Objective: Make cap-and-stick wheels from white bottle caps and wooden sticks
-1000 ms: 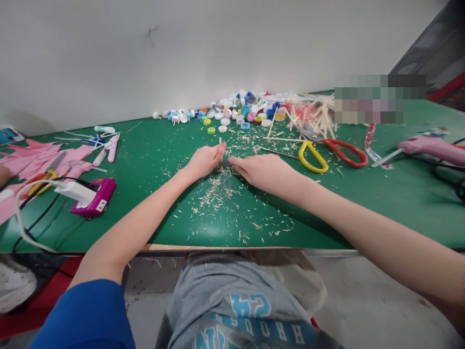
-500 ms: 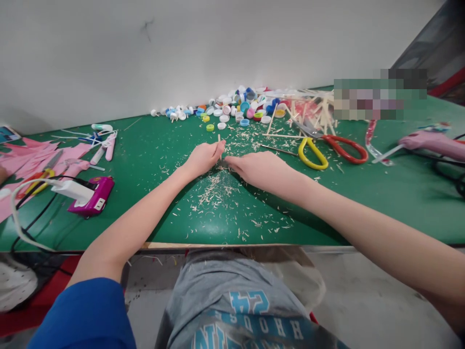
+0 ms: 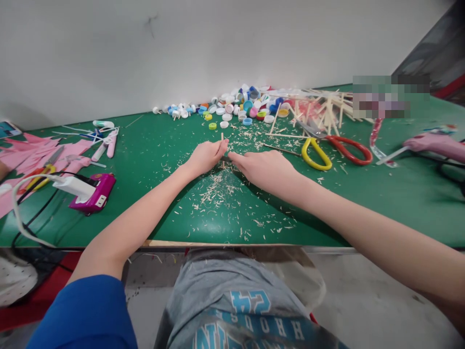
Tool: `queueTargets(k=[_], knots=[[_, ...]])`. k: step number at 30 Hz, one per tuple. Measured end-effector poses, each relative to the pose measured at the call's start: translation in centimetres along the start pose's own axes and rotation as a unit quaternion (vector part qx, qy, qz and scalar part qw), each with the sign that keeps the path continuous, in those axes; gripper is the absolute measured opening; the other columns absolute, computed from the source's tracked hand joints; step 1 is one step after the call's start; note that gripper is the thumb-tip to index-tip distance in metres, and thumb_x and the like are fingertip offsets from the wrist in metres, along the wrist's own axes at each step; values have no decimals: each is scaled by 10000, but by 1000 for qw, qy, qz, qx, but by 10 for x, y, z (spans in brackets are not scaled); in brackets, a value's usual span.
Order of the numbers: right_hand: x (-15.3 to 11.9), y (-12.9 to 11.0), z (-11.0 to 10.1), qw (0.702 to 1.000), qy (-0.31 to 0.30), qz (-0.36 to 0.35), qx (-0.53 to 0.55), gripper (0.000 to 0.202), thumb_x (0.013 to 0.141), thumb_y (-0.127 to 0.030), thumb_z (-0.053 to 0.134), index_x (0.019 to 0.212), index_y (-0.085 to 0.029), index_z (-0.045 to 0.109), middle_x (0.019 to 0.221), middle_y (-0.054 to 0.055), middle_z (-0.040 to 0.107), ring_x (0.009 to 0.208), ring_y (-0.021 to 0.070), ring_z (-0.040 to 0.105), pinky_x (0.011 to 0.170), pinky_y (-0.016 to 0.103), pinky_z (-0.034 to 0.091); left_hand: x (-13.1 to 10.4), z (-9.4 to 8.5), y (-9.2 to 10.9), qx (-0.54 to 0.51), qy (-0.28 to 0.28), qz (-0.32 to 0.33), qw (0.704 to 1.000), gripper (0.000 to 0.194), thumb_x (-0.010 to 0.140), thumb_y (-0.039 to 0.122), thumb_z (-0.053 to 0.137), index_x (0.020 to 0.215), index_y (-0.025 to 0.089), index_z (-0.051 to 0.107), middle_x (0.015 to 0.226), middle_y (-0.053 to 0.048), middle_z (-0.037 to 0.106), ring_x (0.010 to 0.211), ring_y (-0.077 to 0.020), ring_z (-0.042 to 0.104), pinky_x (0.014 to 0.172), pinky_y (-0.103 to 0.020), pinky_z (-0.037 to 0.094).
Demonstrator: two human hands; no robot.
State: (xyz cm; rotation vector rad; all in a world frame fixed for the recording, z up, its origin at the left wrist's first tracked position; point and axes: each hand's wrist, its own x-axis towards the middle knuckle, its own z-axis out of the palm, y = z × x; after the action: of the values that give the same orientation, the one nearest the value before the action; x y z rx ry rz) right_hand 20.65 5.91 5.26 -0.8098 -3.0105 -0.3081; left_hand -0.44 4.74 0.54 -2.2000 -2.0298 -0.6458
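Pinched in my left hand (image 3: 208, 156) is a thin wooden stick (image 3: 222, 136), its upper end poking above the fingers and its lower end showing beneath them. My right hand (image 3: 259, 167) is closed beside it, fingertips close to the left ones. A thin dark blade (image 3: 225, 159), mostly hidden by the fingers, lies across the stick from the right hand. Pale wood shavings (image 3: 217, 190) are scattered on the green table (image 3: 189, 220) under and around both hands.
Coloured bottle caps (image 3: 232, 109) pile up against the wall. Right of them are loose wooden sticks (image 3: 329, 111), scissors (image 3: 316, 154) with yellow and red handles, and a pink glue gun (image 3: 432, 144). At left lie pink cloth pieces (image 3: 27, 150) and a magenta power adapter (image 3: 95, 196) with cables.
The view has shifted slightly. More of the stick's lower end shows below my left fingers, and the right fingertips sit slightly higher beside it.
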Motion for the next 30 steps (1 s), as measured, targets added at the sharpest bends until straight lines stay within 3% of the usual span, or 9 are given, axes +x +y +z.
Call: queueTargets(k=[8, 20, 30], knots=[[4, 5, 1, 1000, -7, -10, 18, 391, 1069, -330, 252, 1266, -224, 572, 919, 65, 708, 683, 173, 593, 553, 321, 218, 0, 0, 0, 3, 1, -1, 1000, 657, 1086, 487, 127, 852, 177, 658, 691, -66, 684, 596, -170, 600, 590, -296, 358], [6, 4, 3, 999, -26, -27, 28, 442, 1075, -352, 236, 1343, -228, 565, 953, 87, 719, 728, 194, 622, 593, 333, 294, 0, -2, 0, 7, 2, 3, 1000, 729, 1071, 538, 78, 816, 181, 660, 663, -58, 672, 588, -163, 600, 592, -285, 406], [1, 5, 7, 999, -10, -27, 18, 428, 1074, -335, 241, 1362, -237, 542, 968, 73, 711, 721, 182, 615, 561, 325, 216, 0, 0, 0, 7, 2, -1, 1000, 711, 1078, 519, 103, 839, 176, 678, 697, -71, 696, 622, -164, 620, 613, -285, 420]])
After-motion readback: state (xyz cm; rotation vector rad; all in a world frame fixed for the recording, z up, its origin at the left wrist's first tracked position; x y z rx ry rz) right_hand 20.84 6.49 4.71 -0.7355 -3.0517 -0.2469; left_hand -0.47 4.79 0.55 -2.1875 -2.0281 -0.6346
